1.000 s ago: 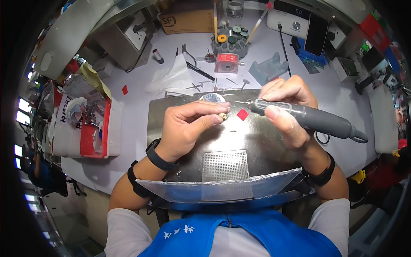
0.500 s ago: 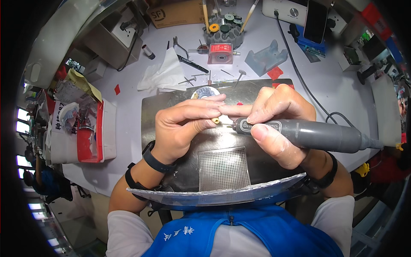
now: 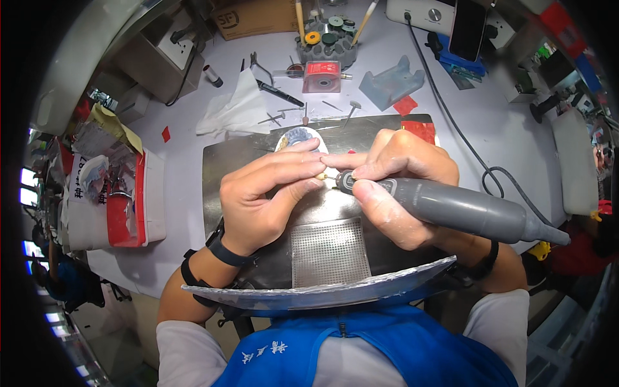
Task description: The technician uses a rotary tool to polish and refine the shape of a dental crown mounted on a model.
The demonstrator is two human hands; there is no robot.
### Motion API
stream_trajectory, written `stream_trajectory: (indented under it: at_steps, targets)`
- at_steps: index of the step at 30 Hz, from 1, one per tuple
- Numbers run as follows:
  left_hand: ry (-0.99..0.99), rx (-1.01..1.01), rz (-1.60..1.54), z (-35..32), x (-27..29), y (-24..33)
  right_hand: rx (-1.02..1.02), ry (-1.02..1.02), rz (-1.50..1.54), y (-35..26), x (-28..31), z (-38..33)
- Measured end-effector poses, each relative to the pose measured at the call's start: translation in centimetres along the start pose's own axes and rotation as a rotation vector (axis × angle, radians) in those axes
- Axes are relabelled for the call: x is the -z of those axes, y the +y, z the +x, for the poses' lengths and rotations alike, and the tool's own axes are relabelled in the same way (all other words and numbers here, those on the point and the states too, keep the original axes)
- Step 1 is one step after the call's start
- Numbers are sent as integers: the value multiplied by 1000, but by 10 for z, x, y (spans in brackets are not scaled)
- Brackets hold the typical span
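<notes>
Between the thumb and fingers of my left hand (image 3: 261, 193) is pinched a small pale-yellow piece (image 3: 321, 175), tooth-like in size, mostly covered by the fingertips. My right hand (image 3: 412, 187) grips a dark grey rotary handpiece (image 3: 467, 209), its thin metal bur pointing left at the piece. Whether bur and piece touch is too small to tell. One outstretched right finger meets the left fingertips. Just beyond them a dental model (image 3: 295, 137) with blue-grey and white parts lies on the dark metal board (image 3: 222, 161), partly hidden by the left hand.
Nearer me lies a perforated metal plate (image 3: 330, 251), behind a clear shield edge (image 3: 322, 291). Loose burs, tweezers, a white tissue (image 3: 235, 106) and a bur holder (image 3: 327, 48) sit beyond the board. A white-and-red bin (image 3: 153, 200) stands left; a black cable (image 3: 445, 106) runs right.
The whole view has shifted slightly, so the bench things appear further left. The handpiece has turned, its rear end swinging toward me, while both hands keep their grips.
</notes>
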State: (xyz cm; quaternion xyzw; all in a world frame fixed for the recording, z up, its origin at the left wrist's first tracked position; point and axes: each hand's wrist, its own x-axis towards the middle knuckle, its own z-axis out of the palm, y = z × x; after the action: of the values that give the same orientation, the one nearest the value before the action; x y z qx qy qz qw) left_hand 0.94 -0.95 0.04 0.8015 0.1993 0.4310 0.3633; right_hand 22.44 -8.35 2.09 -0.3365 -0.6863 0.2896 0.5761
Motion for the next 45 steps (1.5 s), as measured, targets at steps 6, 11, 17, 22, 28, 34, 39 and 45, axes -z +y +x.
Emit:
stream_trajectory:
  at_steps: [6,11,17,22,28,34,39,45]
  targets:
    - [-23,5,65,6,-1,6,89,72,-185,-4,-1,8]
    - [14,106,95,-5,4,5,58,110,-13,14,-12,10]
    - [20,120,60,-10,-7,-1,0,64,-6,6,-1,2]
    - [56,156,68,-10,-9,4,-9,58,22,3,-2,0]
    - [115,167,74,-12,-9,11,-35,49,25,5,-7,1]
    - [85,134,80,-14,-4,8,7,26,-6,15,-12,-3]
    - [78,114,46,-1,-11,17,-96,21,-103,8,-2,-4]
    - [103,138,42,-9,-6,15,-83,-13,-101,13,-7,0]
